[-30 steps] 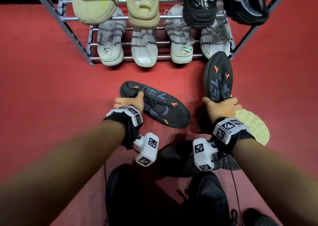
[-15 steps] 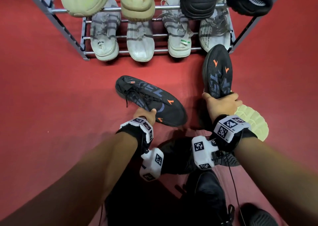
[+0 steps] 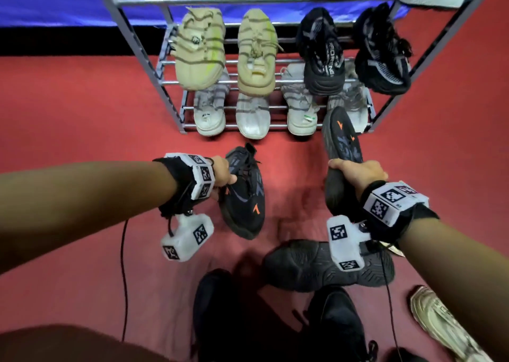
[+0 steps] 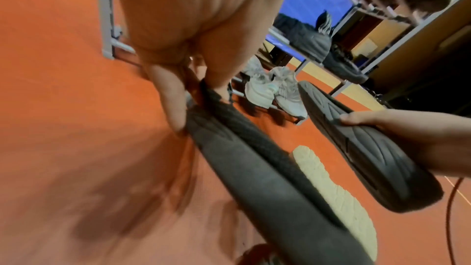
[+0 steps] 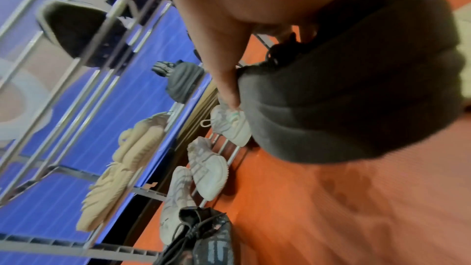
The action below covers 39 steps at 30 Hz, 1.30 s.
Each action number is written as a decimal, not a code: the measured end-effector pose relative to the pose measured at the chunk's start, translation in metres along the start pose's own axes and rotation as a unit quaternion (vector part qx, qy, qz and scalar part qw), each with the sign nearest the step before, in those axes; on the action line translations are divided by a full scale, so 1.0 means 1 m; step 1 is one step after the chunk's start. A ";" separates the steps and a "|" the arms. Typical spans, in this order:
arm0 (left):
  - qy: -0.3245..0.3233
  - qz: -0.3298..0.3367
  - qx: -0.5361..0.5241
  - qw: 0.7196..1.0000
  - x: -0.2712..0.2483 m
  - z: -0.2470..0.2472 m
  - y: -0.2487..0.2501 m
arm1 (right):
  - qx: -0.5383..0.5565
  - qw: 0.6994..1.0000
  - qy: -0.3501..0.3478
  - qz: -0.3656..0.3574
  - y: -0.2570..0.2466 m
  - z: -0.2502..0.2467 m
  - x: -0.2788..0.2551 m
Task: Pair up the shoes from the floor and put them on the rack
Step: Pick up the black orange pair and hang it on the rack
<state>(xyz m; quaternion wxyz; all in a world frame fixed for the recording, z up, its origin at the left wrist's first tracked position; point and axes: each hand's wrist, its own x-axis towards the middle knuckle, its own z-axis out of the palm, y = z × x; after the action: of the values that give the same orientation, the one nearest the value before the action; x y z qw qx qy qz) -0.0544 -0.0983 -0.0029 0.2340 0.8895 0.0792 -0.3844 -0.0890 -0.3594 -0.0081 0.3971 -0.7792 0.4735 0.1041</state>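
Two matching black sneakers with orange marks are off the red floor. My left hand (image 3: pixel 228 177) grips the left sneaker (image 3: pixel 245 199) by its collar, toe pointing back toward me. My right hand (image 3: pixel 355 169) grips the right sneaker (image 3: pixel 343 141) around its middle, toe toward the rack (image 3: pixel 137 42). In the left wrist view my left hand (image 4: pixel 175 104) pinches its sneaker (image 4: pixel 254 172) at the heel, and the right sneaker's grey sole (image 4: pixel 369 148) shows beside it. In the right wrist view my right hand (image 5: pixel 226 80) wraps that sneaker (image 5: pixel 356 92).
The metal rack holds grey-white sneakers (image 3: pixel 252 116) on the bottom tier, beige (image 3: pixel 199 50) and black pairs (image 3: pixel 323 56) above. On the floor near me lie a dark shoe sole-up (image 3: pixel 308 265), a cream-soled shoe (image 4: pixel 336 198) and a beige shoe (image 3: pixel 440 323). My own black shoes (image 3: pixel 336 326) stand below.
My left hand has taken hold of the left black sneaker and lifted it off the floor, turning its toe toward me. The right sneaker has risen too. The head view has tilted up.
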 end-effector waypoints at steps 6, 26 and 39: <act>0.081 0.027 -0.131 0.988 -0.048 -0.045 -0.013 | -0.023 0.991 -0.106 -0.083 -0.043 -0.009 -0.043; 0.209 0.122 -0.214 0.947 -0.142 -0.173 -0.026 | -0.117 0.936 -0.093 -0.318 -0.136 -0.057 -0.146; 0.226 0.220 -0.287 0.905 -0.224 -0.243 0.002 | -0.088 0.885 -0.034 -0.456 -0.194 -0.117 -0.210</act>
<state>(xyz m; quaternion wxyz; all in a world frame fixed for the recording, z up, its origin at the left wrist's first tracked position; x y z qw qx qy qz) -0.0513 0.0250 0.3037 0.5335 0.8418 0.0391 -0.0722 -0.0663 -0.2598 0.2834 0.3468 -0.9368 0.0410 -0.0210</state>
